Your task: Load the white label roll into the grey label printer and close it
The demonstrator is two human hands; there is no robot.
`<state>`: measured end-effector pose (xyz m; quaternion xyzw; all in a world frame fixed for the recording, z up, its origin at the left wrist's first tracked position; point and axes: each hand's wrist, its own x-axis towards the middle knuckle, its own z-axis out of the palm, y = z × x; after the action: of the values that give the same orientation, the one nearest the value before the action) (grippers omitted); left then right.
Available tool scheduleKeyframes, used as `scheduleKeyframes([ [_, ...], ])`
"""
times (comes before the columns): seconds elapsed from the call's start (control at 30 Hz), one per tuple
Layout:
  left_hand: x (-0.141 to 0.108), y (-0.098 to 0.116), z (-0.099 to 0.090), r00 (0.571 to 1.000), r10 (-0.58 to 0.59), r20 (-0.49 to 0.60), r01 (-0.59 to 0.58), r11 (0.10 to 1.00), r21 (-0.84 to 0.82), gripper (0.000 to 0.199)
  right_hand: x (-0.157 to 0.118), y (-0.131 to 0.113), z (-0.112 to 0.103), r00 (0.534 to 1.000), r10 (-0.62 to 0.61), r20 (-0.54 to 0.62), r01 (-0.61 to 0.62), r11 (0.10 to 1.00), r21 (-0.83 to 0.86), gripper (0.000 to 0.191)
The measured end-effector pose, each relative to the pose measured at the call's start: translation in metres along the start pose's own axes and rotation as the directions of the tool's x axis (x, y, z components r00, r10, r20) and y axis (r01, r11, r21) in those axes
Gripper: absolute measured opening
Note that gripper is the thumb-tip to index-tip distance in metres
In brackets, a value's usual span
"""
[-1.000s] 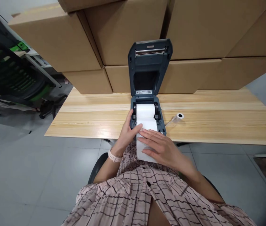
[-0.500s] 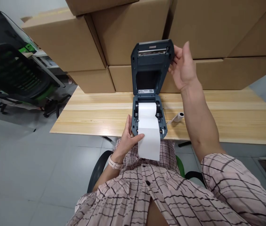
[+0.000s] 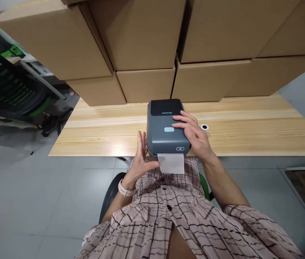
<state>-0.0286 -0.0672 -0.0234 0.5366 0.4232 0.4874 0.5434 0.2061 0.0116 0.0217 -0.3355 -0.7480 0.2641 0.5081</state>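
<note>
A dark grey-blue label printer (image 3: pixel 159 138) stands at the table's front edge with its lid down. White label paper (image 3: pixel 172 164) sticks out of its front slot and hangs past the edge. My right hand (image 3: pixel 194 135) rests on the lid's right side, fingers spread over the top. At the printer's left front side is my left hand (image 3: pixel 141 163), its fingers apart and pointing up, the thumb reaching to the paper's left edge. A small white roll (image 3: pixel 204 127) with a dark core shows just beyond my right hand, partly hidden by it.
Stacked cardboard boxes (image 3: pixel 144 84) line the back of the wooden table (image 3: pixel 252 126). A black and green office chair (image 3: pixel 9 86) stands on the floor at the left. I sit close to the table's front edge.
The printer's lid has swung down from upright to closed, covering the label roll inside. My right hand has come down with it from the raised lid onto its top.
</note>
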Motion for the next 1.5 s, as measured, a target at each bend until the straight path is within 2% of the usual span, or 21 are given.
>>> scheduleKeyframes([
  [0.07, 0.004, -0.001, 0.001, 0.999, 0.028, -0.034, -0.029, 1.000, -0.009, 0.119, -0.006, 0.002, 0.001, 0.999, 0.019, -0.027, -0.019, 1.000, 0.006, 0.033],
  [0.13, 0.012, 0.001, 0.006, 0.993, 0.050, -0.111, -0.051, 0.999, -0.007, 0.107, -0.010, 0.003, 0.003, 0.998, 0.036, -0.051, -0.036, 0.999, 0.010, 0.028],
  [0.23, 0.023, 0.005, 0.015, 0.980, 0.044, -0.193, -0.041, 0.999, 0.020, 0.107, -0.017, 0.005, 0.007, 0.995, 0.058, -0.079, -0.059, 0.998, -0.009, 0.025],
  [0.37, 0.028, 0.010, 0.022, 0.978, 0.001, -0.208, 0.005, 1.000, 0.028, 0.108, -0.027, 0.009, 0.015, 0.991, 0.068, -0.111, -0.067, 0.998, 0.015, 0.022],
  [0.5, 0.028, 0.013, 0.023, 0.982, 0.021, -0.190, -0.013, 0.999, 0.041, 0.101, -0.031, 0.013, 0.021, 0.980, 0.074, -0.185, -0.063, 0.996, 0.068, 0.019],
  [0.6, 0.019, 0.012, 0.023, 0.979, 0.018, -0.202, -0.007, 0.998, 0.059, 0.101, -0.030, 0.012, 0.023, 0.975, 0.094, -0.200, -0.083, 0.995, 0.063, 0.020],
  [0.7, -0.008, 0.004, 0.023, 0.935, 0.012, -0.355, 0.033, 0.992, 0.121, 0.098, -0.028, 0.009, 0.022, 0.975, 0.093, -0.202, -0.081, 0.995, 0.066, 0.019],
  [0.73, -0.018, 0.000, 0.023, 0.904, 0.019, -0.427, 0.050, 0.988, 0.149, 0.091, -0.028, 0.009, 0.022, 0.975, 0.093, -0.202, -0.082, 0.995, 0.060, 0.019],
  [0.77, -0.028, -0.003, 0.023, 0.891, -0.013, -0.454, 0.089, 0.985, 0.146, 0.075, -0.028, 0.009, 0.022, 0.975, 0.093, -0.204, -0.085, 0.995, 0.049, 0.020],
  [0.8, -0.035, -0.006, 0.023, 0.915, -0.099, -0.391, 0.151, 0.983, 0.105, 0.059, -0.028, 0.009, 0.023, 0.974, 0.093, -0.206, -0.088, 0.996, 0.034, 0.021],
  [0.83, -0.040, -0.007, 0.023, 0.938, -0.209, -0.275, 0.231, 0.972, 0.048, 0.051, -0.028, 0.009, 0.023, 0.974, 0.090, -0.209, -0.087, 0.996, 0.019, 0.022],
  [0.9, -0.043, -0.003, 0.024, 0.929, -0.371, -0.023, 0.370, 0.929, -0.027, 0.044, -0.029, 0.010, 0.025, 0.973, 0.073, -0.217, -0.074, 0.997, 0.006, 0.023],
  [0.97, -0.039, 0.005, 0.027, 0.908, -0.405, 0.105, 0.411, 0.911, -0.044, 0.040, -0.030, 0.011, 0.025, 0.973, 0.057, -0.224, -0.051, 0.998, 0.031, 0.022],
  [1.13, -0.029, 0.022, 0.030, 0.919, -0.366, 0.148, 0.377, 0.925, -0.054, 0.030, -0.029, 0.009, 0.023, 0.973, 0.053, -0.226, -0.036, 0.996, 0.078, 0.020],
  [1.2, -0.030, 0.019, 0.027, 0.921, -0.354, 0.165, 0.363, 0.932, -0.025, 0.030, -0.028, 0.007, 0.020, 0.977, 0.053, -0.205, -0.046, 0.998, 0.039, 0.022],
  [1.3, -0.031, 0.012, 0.015, 0.919, -0.330, 0.215, 0.317, 0.944, 0.092, 0.036, -0.026, 0.005, 0.014, 0.996, 0.014, -0.093, -0.024, 0.994, -0.106, 0.030],
  [1.37, -0.030, 0.009, 0.004, 0.942, -0.288, 0.174, 0.265, 0.954, 0.142, 0.048, -0.025, 0.005, 0.011, 0.999, -0.040, -0.020, 0.034, 0.972, -0.235, 0.033],
  [1.4, -0.029, 0.009, -0.001, 0.965, -0.244, 0.101, 0.227, 0.962, 0.153, 0.052, -0.025, 0.005, 0.010, 0.997, -0.079, 0.003, 0.076, 0.953, -0.295, 0.032],
  [1.47, -0.024, 0.010, -0.010, 0.986, -0.090, -0.137, 0.114, 0.978, 0.174, 0.054, -0.026, 0.004, 0.010, 0.985, -0.169, 0.027, 0.165, 0.900, -0.402, 0.031],
  [1.5, -0.021, 0.010, -0.012, 0.966, 0.006, -0.257, 0.047, 0.979, 0.198, 0.050, -0.026, 0.002, 0.010, 0.976, -0.214, 0.040, 0.209, 0.866, -0.455, 0.031],
])
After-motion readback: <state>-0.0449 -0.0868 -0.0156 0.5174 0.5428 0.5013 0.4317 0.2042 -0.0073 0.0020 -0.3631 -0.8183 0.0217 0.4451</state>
